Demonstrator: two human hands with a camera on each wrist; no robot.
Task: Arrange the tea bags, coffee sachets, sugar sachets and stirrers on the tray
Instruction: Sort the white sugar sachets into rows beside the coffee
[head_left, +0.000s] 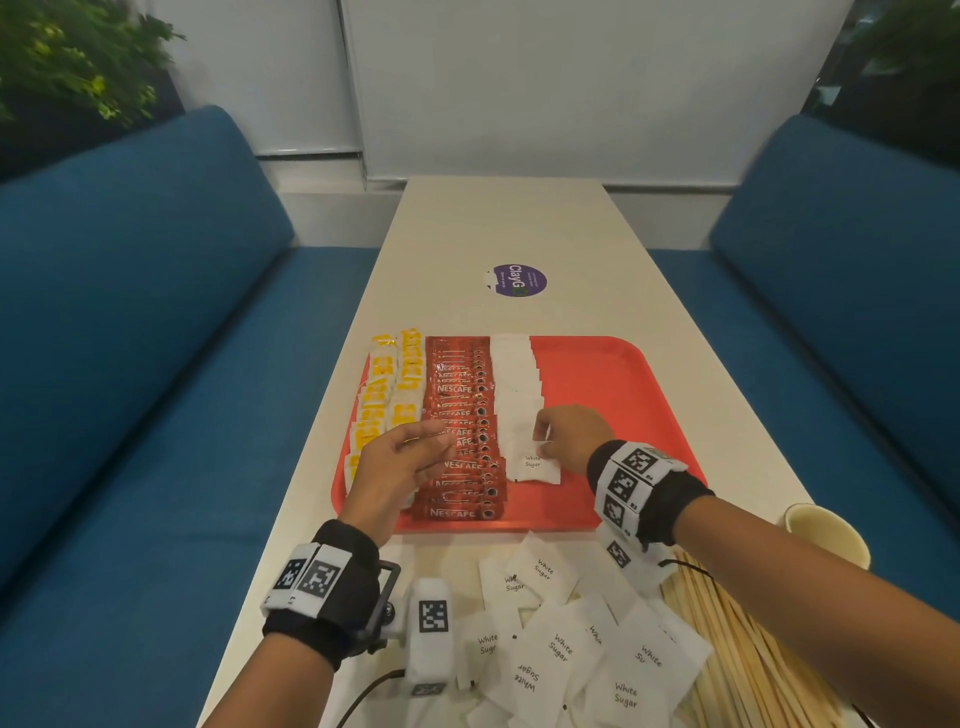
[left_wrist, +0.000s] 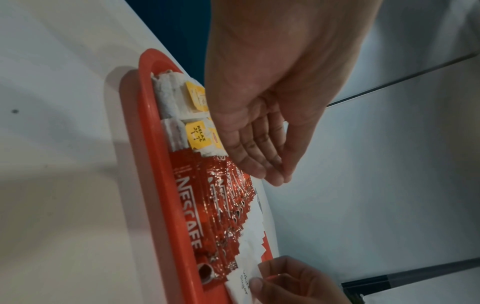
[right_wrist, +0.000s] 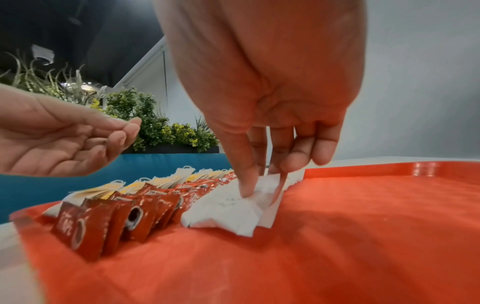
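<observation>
Two blue sofas flanked a long white table, with leafy plants behind the one on the left-hand side and a purple round sticker on the tabletop well beyond both hands. A red tray lay under the hands, its open red floor stretching away to the right of the right hand. Across the tray, from the left hand's side, ran two overlapping columns of yellow-tagged tea bags, a column of red coffee sachets, and a column of white sugar sachets reaching away from the right hand's fingertips. The left hand hovered above the coffee column, fingers relaxed and slightly spread, holding nothing. The right hand's thumb and fingers pinched the nearest sugar sachet, labelled "White Sugar", at the near end of the white column, just beside the coffee sachets; in the right wrist view the paper puckered under the thumb. Behind the wrists, off the tray, a loose heap of sugar sachets lay spread on the table, with a bundle of wooden stirrers to its right and a paper cup beside the right forearm.
</observation>
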